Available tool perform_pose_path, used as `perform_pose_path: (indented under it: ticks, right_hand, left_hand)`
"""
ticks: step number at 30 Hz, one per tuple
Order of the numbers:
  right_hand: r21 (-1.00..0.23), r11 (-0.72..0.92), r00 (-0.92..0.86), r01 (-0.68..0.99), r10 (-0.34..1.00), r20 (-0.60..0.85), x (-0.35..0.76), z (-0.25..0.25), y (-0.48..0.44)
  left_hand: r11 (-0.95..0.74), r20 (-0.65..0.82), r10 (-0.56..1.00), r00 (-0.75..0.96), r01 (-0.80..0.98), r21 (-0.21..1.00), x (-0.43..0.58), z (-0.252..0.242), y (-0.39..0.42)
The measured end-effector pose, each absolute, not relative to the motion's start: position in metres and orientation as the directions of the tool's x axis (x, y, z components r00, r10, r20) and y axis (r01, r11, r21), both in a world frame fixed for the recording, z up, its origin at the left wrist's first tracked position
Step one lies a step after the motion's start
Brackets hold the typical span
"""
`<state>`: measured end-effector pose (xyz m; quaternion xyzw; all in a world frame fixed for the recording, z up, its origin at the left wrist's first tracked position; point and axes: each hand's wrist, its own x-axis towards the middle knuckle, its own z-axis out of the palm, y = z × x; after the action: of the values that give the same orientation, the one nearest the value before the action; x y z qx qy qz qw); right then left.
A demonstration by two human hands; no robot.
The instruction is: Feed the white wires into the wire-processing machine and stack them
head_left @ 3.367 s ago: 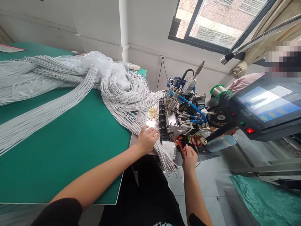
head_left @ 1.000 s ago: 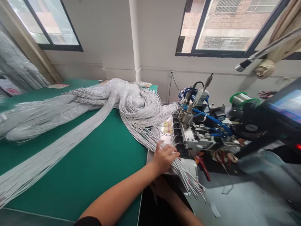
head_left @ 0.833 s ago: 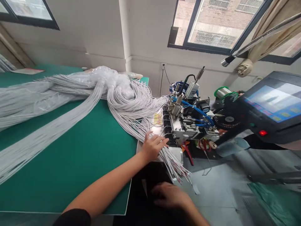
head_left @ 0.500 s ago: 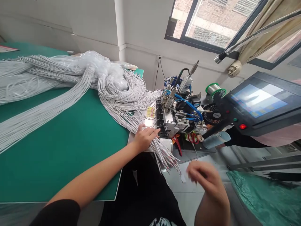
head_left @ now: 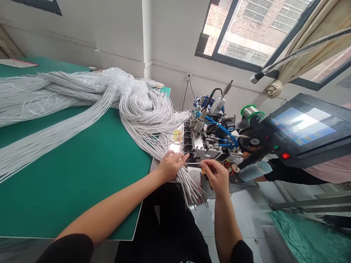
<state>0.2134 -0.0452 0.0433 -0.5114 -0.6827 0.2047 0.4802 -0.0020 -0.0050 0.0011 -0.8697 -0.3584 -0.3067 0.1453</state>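
A thick fan of thin white cables (head_left: 142, 120) runs across the green table (head_left: 82, 175) to a small machine (head_left: 211, 138) with blue tubes. My left hand (head_left: 170, 165) lies on the cable ends at the table's right edge, fingers curled over them. My right hand (head_left: 216, 174) is just right of it, in front of the machine, pinching the end of one white cable (head_left: 194, 163) that stretches between the two hands. More cable ends (head_left: 196, 191) hang off the edge below.
A touch-screen control panel (head_left: 304, 126) with a red lit button stands at the right. A small black fan (head_left: 251, 138) and a green wire spool (head_left: 251, 110) sit behind the machine. Another person's sleeve (head_left: 285, 173) shows under the panel. Bagged cable bundles (head_left: 120, 78) lie at the table's back.
My right hand has come up from my lap to the machine's front and pinched a single cable. My left hand has stayed on the cable ends. The camera has swung about.
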Motion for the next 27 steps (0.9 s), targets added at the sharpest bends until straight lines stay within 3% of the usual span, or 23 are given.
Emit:
perform_pose_path:
  ticks: [4, 17, 20, 24, 27]
  right_hand:
    - [-0.889, 0.279, 0.130, 0.364, 0.929, 0.345, 0.211, 0.027, -0.025]
    - [-0.978, 0.153, 0.030, 0.141, 0.987, 0.159, 0.218, 0.009, -0.016]
    - [-0.970, 0.106, 0.061, 0.217, 0.991, 0.122, 0.225, 0.004, -0.016]
    - [-0.864, 0.123, 0.088, 0.488, 0.978, 0.189, 0.230, -0.001, -0.015]
    - [-0.800, 0.136, 0.091, 0.584, 0.969, 0.231, 0.230, -0.003, -0.014]
  left_hand:
    - [-0.709, 0.714, 0.488, 0.501, 0.705, -0.010, -0.001, -0.001, -0.004]
    - [-0.704, 0.694, 0.483, 0.534, 0.708, -0.055, 0.004, -0.002, -0.004]
    - [-0.704, 0.682, 0.491, 0.543, 0.708, -0.057, 0.005, -0.003, -0.004]
    - [-0.694, 0.666, 0.509, 0.545, 0.718, -0.057, 0.005, -0.002, -0.004]
    - [-0.687, 0.647, 0.532, 0.546, 0.725, -0.048, 0.005, -0.003, -0.003]
